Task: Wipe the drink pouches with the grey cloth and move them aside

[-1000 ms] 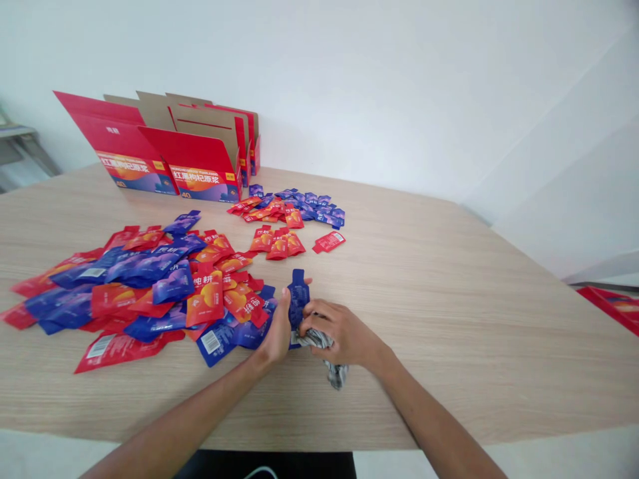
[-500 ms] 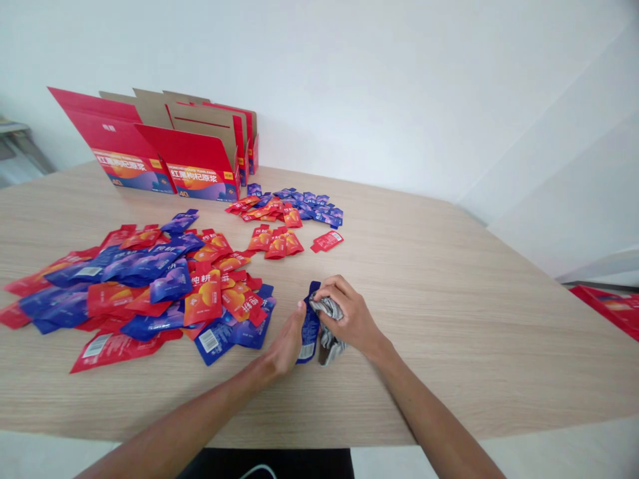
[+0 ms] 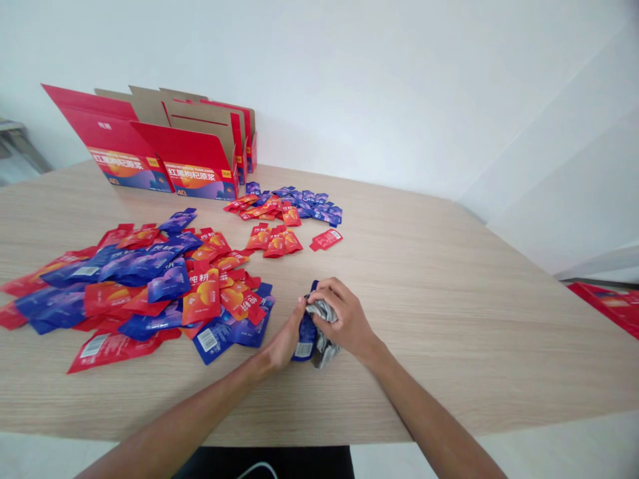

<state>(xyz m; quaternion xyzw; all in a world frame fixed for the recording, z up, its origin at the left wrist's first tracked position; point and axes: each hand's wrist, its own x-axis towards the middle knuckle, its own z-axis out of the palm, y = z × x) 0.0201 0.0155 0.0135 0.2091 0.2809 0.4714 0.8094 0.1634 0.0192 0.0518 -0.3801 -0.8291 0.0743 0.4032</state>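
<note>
- Landmark: the large pile of red and blue pouches, lying on the table.
- The blue pouch is sitting just right of the large pile, apart from it, partly hidden by cloth and fingers.
- Its long axis is running near to far, leaning slightly right; the barcode end is facing the person, the narrower end pointing away.
- The left hand is holding the pouch's left side, thumb lying along it; the other fingers' closure is mostly hidden.
- The right hand, farther right of the pile, is curling its fingers closed around a bunched grey striped cloth, which is lying against the pouch.
- Beyond the pile, open red boxes are standing near the wall; a smaller pile is lying beyond and right.
- A lone red pouch is lying right of a red cluster, both beyond and right of the large pile.
- The table's near edge is running on the person's side of the large pile; the widest room for moving is extending right of the pile, past the right hand.
</note>
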